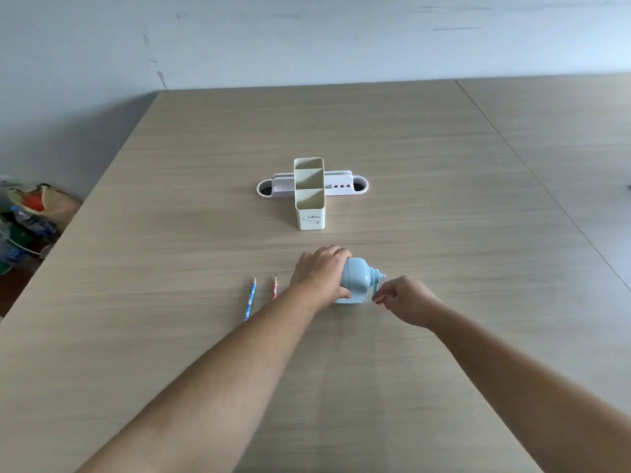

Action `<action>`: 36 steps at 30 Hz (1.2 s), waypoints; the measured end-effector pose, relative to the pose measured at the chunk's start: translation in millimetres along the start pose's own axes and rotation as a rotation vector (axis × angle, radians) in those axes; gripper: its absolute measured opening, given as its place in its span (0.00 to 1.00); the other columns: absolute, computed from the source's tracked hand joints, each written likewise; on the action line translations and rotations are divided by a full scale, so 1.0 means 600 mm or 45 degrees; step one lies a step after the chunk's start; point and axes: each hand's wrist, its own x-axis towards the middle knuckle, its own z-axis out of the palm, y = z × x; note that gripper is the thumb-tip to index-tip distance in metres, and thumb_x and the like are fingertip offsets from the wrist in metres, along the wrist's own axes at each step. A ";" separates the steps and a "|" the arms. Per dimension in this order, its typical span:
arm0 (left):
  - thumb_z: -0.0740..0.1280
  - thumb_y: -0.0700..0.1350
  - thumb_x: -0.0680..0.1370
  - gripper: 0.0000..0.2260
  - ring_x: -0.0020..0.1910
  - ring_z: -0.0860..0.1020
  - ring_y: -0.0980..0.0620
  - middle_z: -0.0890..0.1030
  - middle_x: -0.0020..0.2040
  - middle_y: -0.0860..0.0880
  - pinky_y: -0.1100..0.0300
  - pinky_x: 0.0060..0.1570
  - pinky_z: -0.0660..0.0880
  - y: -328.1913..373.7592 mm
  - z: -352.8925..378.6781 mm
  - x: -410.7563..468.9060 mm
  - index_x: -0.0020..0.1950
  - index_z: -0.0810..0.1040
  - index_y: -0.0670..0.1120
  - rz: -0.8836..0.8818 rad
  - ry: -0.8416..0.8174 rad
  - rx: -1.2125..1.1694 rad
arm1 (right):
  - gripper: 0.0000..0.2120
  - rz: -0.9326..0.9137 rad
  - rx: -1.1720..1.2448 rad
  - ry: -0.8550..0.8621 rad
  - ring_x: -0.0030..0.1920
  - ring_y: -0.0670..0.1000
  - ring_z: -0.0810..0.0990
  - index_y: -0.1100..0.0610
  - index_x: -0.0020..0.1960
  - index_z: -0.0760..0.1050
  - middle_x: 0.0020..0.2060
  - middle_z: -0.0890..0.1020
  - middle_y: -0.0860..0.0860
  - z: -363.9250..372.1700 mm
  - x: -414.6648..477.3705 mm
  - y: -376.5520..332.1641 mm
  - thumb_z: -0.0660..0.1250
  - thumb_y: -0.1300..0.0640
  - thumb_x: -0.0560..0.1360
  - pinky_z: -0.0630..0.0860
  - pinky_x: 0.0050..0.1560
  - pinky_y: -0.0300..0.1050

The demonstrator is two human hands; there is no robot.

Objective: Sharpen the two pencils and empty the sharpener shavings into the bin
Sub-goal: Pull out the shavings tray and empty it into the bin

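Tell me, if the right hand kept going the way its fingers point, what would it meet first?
The right hand points left, at the blue sharpener's crank handle; it probably meets that first, and may already touch it.

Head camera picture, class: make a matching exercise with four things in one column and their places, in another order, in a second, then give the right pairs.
Things
1. blue pencil
2. red pencil
3. sharpener
4. cream pen holder

Places
A. gripped by the left hand
B. upright, beyond the hands
C. lying farthest left on the table
D. lying beside the left wrist

Pairs: 1-C, 2-D, 3-A, 4-B
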 end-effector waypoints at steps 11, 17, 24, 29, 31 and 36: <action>0.80 0.48 0.64 0.29 0.60 0.76 0.48 0.78 0.62 0.52 0.57 0.54 0.71 -0.001 -0.004 0.006 0.63 0.74 0.50 -0.047 0.011 -0.152 | 0.37 -0.077 0.163 0.061 0.54 0.53 0.74 0.44 0.64 0.68 0.48 0.78 0.47 0.033 0.067 0.024 0.79 0.54 0.60 0.72 0.51 0.45; 0.80 0.48 0.64 0.29 0.60 0.76 0.49 0.77 0.62 0.53 0.56 0.54 0.71 0.001 -0.005 0.005 0.63 0.74 0.50 -0.058 0.018 -0.141 | 0.25 -0.048 0.302 0.021 0.43 0.51 0.78 0.47 0.51 0.75 0.41 0.82 0.51 0.034 0.074 0.018 0.80 0.61 0.58 0.70 0.37 0.39; 0.80 0.49 0.64 0.29 0.59 0.76 0.49 0.78 0.61 0.53 0.57 0.52 0.71 0.001 -0.006 0.004 0.62 0.74 0.50 -0.065 0.018 -0.147 | 0.31 -0.104 0.172 0.089 0.46 0.50 0.72 0.46 0.61 0.74 0.49 0.79 0.45 -0.005 0.058 0.058 0.78 0.60 0.61 0.66 0.46 0.41; 0.79 0.49 0.64 0.29 0.59 0.76 0.49 0.77 0.62 0.54 0.57 0.52 0.71 0.002 -0.006 0.004 0.63 0.74 0.50 -0.084 -0.003 -0.154 | 0.33 -0.048 0.136 0.209 0.46 0.51 0.72 0.47 0.63 0.72 0.56 0.80 0.48 -0.080 0.011 0.133 0.78 0.59 0.61 0.68 0.46 0.45; 0.79 0.48 0.65 0.29 0.60 0.76 0.49 0.76 0.62 0.53 0.57 0.53 0.71 0.003 -0.005 0.003 0.63 0.73 0.50 -0.090 -0.012 -0.165 | 0.33 -0.059 0.152 0.255 0.47 0.52 0.72 0.47 0.63 0.73 0.55 0.80 0.46 -0.103 -0.005 0.143 0.78 0.59 0.61 0.69 0.47 0.47; 0.78 0.55 0.64 0.42 0.68 0.70 0.51 0.68 0.71 0.54 0.54 0.63 0.69 0.007 -0.012 -0.013 0.73 0.62 0.52 -0.087 0.009 -0.197 | 0.31 -0.232 0.167 0.332 0.46 0.51 0.72 0.44 0.60 0.74 0.53 0.80 0.44 -0.155 -0.013 0.095 0.79 0.58 0.61 0.69 0.48 0.46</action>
